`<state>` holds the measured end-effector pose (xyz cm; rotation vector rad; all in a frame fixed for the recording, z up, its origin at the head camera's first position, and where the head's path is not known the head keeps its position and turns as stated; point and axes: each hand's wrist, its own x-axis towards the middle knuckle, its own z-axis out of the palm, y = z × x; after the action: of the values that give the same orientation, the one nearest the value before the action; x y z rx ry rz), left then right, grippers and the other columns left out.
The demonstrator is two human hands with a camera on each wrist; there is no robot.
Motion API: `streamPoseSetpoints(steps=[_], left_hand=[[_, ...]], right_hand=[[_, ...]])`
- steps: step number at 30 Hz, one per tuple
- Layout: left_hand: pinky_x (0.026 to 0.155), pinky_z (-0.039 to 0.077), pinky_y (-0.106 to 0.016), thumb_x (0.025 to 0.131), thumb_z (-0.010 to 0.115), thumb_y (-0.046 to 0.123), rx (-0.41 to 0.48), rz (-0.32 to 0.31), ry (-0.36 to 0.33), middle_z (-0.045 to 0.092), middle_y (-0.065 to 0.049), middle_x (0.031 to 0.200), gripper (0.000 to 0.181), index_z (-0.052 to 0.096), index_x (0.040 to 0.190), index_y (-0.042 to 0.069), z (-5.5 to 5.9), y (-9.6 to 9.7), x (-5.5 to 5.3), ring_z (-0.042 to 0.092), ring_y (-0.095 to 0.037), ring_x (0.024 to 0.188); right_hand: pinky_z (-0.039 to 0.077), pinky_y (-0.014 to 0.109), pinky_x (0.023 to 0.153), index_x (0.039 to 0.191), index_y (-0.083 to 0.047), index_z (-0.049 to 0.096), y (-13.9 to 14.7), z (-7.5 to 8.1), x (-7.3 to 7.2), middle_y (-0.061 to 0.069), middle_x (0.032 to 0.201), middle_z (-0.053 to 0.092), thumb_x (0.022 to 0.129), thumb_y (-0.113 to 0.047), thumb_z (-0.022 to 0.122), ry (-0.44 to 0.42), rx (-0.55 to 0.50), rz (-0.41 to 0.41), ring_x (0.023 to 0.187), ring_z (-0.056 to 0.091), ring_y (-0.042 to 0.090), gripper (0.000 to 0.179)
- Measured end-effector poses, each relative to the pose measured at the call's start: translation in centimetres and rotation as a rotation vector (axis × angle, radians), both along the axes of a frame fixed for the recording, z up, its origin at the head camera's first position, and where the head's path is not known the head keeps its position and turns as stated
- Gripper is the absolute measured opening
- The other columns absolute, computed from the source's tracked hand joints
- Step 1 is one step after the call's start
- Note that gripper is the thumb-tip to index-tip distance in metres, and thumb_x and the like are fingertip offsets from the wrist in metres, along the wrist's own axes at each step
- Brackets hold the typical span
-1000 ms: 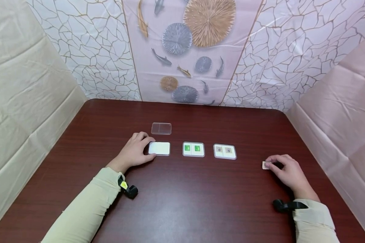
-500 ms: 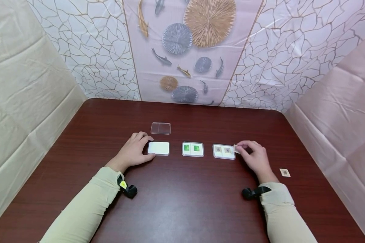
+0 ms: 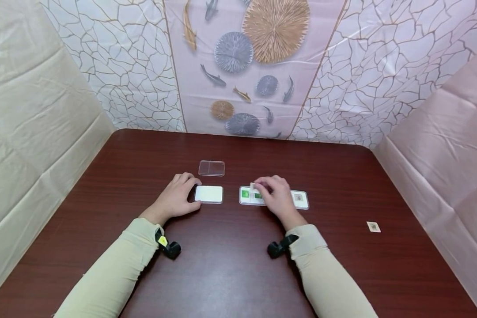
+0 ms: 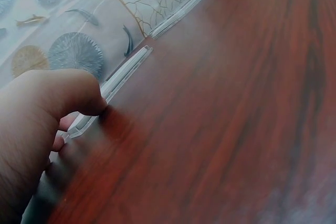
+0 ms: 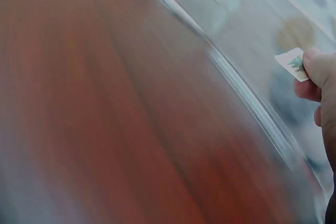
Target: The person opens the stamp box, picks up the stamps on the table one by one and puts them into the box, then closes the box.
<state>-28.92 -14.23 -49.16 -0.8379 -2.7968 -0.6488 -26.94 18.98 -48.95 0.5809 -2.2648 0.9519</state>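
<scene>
My left hand (image 3: 176,196) holds a clear plastic case with a white insert (image 3: 209,194) by its left end, thumb at the near edge and fingers at the far edge. The case lies flat on the table. My right hand (image 3: 277,197) pinches a small postage stamp (image 5: 292,63) between thumb and fingers, its print partly covered by the thumb. That hand hovers over the middle case (image 3: 244,201), where two green stamps lie on white; the right one is partly hidden. Behind the hand, a third case (image 3: 300,201) shows one grey-brown stamp, its left part hidden.
A clear lid (image 3: 211,168) lies on the table behind the white-lined case. Another loose stamp (image 3: 373,227) lies far to the right on the brown table (image 3: 238,274). Patterned cloth (image 3: 234,88) hangs along the back edge.
My right hand has carried the stamp left from the table's right side, past the third case to above the middle one, uncovering the loose stamp. My left hand has stayed at its case.
</scene>
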Motion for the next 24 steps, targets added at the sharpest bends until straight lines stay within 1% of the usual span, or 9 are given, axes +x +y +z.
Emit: streamPoseSetpoints(steps=[2,4,7,11,14,16,20,22,24], left_hand=[[0.101,0.040,-0.052,0.076,0.074,0.036,0.002,0.005,-0.005,0.053,-0.012,0.126,0.055,0.062,0.122,0.009,0.0,-0.1,-0.1,0.045,-0.037,0.117],[0.102,0.039,-0.052,0.076,0.074,0.035,0.003,0.009,-0.013,0.053,-0.012,0.126,0.056,0.062,0.123,0.009,0.0,-0.1,0.0,0.045,-0.037,0.117],[0.103,0.038,-0.052,0.076,0.074,0.035,0.011,0.013,-0.027,0.052,-0.013,0.127,0.056,0.061,0.124,0.008,-0.1,-0.1,0.0,0.044,-0.038,0.118],[0.104,0.038,-0.053,0.076,0.074,0.035,0.018,0.016,-0.047,0.052,-0.013,0.128,0.056,0.062,0.124,0.008,-0.1,0.0,0.0,0.043,-0.038,0.120],[0.105,0.037,-0.053,0.075,0.073,0.034,0.019,0.015,-0.050,0.052,-0.012,0.128,0.056,0.062,0.124,0.008,-0.2,0.1,-0.1,0.043,-0.037,0.121],[0.104,0.037,-0.053,0.075,0.073,0.033,0.020,0.011,-0.050,0.052,-0.011,0.129,0.055,0.062,0.124,0.008,-0.3,0.1,-0.2,0.043,-0.037,0.121],[0.104,0.037,-0.053,0.075,0.072,0.033,0.027,0.010,-0.059,0.052,-0.012,0.129,0.055,0.063,0.124,0.008,-0.1,0.0,-0.2,0.043,-0.037,0.121],[0.104,0.037,-0.053,0.075,0.072,0.033,0.029,0.010,-0.065,0.052,-0.012,0.129,0.055,0.063,0.123,0.008,0.0,0.0,-0.1,0.043,-0.037,0.121],[0.105,0.037,-0.052,0.075,0.072,0.034,0.026,0.010,-0.061,0.051,-0.012,0.128,0.056,0.063,0.123,0.008,0.1,0.0,-0.1,0.043,-0.037,0.121]], right_hand=[[0.042,0.044,0.079,0.094,-0.011,0.077,-2.3,-0.1,-0.3,0.000,0.079,0.073,0.088,-0.014,0.078,-0.029,0.019,0.006,0.076,0.058,0.021,0.006],[0.044,0.044,0.079,0.094,-0.013,0.078,-4.6,-0.1,-0.4,-0.002,0.079,0.073,0.089,-0.018,0.077,-0.049,0.052,-0.007,0.077,0.058,0.020,0.006],[0.044,0.043,0.082,0.093,-0.016,0.078,-7.7,-0.1,-0.6,-0.004,0.082,0.074,0.091,-0.023,0.075,-0.044,0.125,-0.033,0.078,0.058,0.019,0.008],[0.043,0.043,0.088,0.093,-0.018,0.078,-10.9,0.3,-0.6,-0.007,0.081,0.075,0.092,-0.026,0.074,0.000,0.209,-0.071,0.078,0.057,0.018,0.009],[0.042,0.044,0.090,0.092,-0.020,0.079,-12.5,0.5,-0.5,-0.008,0.079,0.074,0.092,-0.027,0.074,-0.016,0.247,-0.095,0.080,0.057,0.017,0.008],[0.041,0.044,0.092,0.093,-0.022,0.079,-13.3,0.5,-0.5,-0.009,0.079,0.074,0.092,-0.028,0.073,-0.061,0.282,-0.110,0.081,0.057,0.018,0.009],[0.039,0.043,0.096,0.097,-0.025,0.080,-14.3,0.6,-0.6,-0.010,0.084,0.075,0.095,-0.032,0.069,-0.158,0.372,-0.144,0.085,0.056,0.018,0.013],[0.039,0.043,0.096,0.098,-0.026,0.080,-14.7,0.6,-0.7,-0.011,0.088,0.076,0.096,-0.033,0.067,-0.174,0.419,-0.161,0.087,0.057,0.018,0.014],[0.039,0.042,0.096,0.098,-0.027,0.079,-14.9,0.6,-0.8,-0.011,0.091,0.076,0.097,-0.034,0.066,-0.165,0.462,-0.178,0.089,0.057,0.018,0.015]])
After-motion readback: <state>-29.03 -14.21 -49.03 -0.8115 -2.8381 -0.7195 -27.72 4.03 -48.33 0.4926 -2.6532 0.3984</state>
